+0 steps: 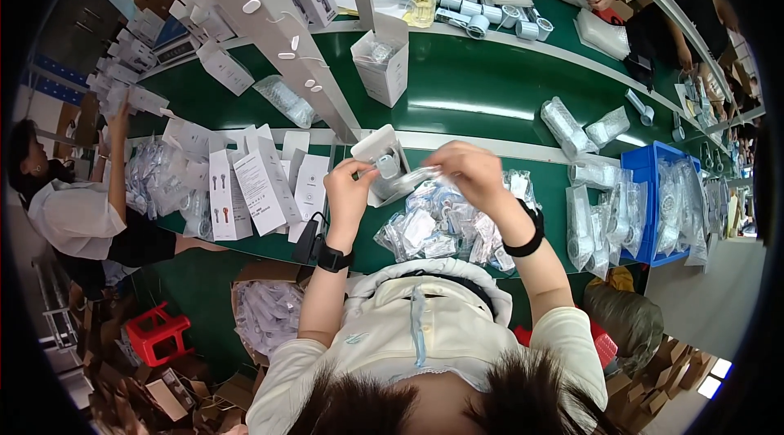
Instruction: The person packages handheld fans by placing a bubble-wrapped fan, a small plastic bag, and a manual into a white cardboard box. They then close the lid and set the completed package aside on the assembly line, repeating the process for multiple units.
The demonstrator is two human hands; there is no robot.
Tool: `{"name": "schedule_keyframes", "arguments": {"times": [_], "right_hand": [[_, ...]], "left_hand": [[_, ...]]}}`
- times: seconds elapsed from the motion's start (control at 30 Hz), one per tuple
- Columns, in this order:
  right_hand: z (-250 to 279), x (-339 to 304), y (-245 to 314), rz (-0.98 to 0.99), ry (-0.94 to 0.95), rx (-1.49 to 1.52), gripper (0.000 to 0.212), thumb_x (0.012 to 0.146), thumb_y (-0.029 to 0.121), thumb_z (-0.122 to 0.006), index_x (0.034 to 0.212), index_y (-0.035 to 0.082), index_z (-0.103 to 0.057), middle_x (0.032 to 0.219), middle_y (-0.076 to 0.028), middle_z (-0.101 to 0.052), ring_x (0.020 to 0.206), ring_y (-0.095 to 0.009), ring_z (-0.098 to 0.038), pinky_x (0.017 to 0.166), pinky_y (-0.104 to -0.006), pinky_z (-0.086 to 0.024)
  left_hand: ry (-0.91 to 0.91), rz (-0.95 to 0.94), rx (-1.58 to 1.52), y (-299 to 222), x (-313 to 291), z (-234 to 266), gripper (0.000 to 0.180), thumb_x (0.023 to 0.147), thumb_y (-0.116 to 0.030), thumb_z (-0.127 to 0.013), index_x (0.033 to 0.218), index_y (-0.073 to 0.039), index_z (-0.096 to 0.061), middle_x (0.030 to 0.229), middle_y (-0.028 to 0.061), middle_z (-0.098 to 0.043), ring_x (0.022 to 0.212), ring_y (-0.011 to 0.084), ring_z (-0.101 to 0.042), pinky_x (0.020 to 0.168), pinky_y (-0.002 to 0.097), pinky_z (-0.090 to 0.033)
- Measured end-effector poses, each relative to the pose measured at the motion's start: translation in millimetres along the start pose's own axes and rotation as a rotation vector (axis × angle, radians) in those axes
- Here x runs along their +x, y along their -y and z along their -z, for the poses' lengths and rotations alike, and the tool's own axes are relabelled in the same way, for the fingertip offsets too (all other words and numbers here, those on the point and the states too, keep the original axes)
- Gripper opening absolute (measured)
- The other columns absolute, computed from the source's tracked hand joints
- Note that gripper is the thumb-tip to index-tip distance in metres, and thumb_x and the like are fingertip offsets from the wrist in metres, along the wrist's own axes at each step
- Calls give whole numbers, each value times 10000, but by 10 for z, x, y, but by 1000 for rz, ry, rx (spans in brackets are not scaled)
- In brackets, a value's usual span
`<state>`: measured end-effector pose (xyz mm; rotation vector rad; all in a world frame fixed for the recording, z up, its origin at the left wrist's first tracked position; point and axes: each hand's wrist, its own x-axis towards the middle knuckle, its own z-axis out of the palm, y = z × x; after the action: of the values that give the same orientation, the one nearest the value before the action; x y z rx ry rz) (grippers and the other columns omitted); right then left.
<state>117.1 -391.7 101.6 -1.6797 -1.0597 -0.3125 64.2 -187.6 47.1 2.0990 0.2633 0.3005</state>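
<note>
An open white cardboard box [370, 145] stands tilted at the table's inner edge, with a pale blue-and-white device [387, 165] showing in its mouth. My left hand [351, 183] is closed at the box's left side, thumb and fingers pinching its edge. Over the box's right side, my right hand [472, 174] has its fingers closed on a small clear plastic bag [415, 179]. What the bag contains is too blurred to tell. Just below both hands lies a heap of small clear packets [437, 227] with white and blue contents.
Flattened white boxes [261, 182] stand at left, beside a co-worker [77, 206]. Bubble-wrapped devices [592, 223] and a blue bin [645, 198] are at right. A metal post [278, 35] rises ahead. Another white box [382, 67] stands on the green conveyor [465, 75].
</note>
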Motion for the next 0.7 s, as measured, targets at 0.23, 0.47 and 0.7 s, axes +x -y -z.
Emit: {"name": "schedule_keyframes", "arguments": {"times": [0.23,0.47,0.7], "right_hand": [[-493,19,-205,180,706,-323,339,662,185,-651,958,50,-555,986,-82,-540,994,-240,-483,872,-369,-393],[-513,-408,-396,-182,233,-170,819,549,302,-773,1236,62,-398,1236,-149,-377,1195,-265,-324,1019,-380,-239],[-673,-652,-753,-643,125,203,1065,501,208,-813,1335,19,-179,1276,-173,-337,1232,-296,-294,1024,-367,-241]], "left_hand": [[54,26,-86,102,38,25,90,663,-7,-658,740,33,-635,697,57,-597,571,101,-488,521,228,-381],[-64,36,-213,126,-43,-72,69,681,-7,-647,734,31,-628,774,99,-613,636,185,-579,587,269,-446],[-5,75,-409,166,75,-38,256,729,-11,-610,975,23,-551,926,116,-576,874,195,-543,768,269,-409]]}}
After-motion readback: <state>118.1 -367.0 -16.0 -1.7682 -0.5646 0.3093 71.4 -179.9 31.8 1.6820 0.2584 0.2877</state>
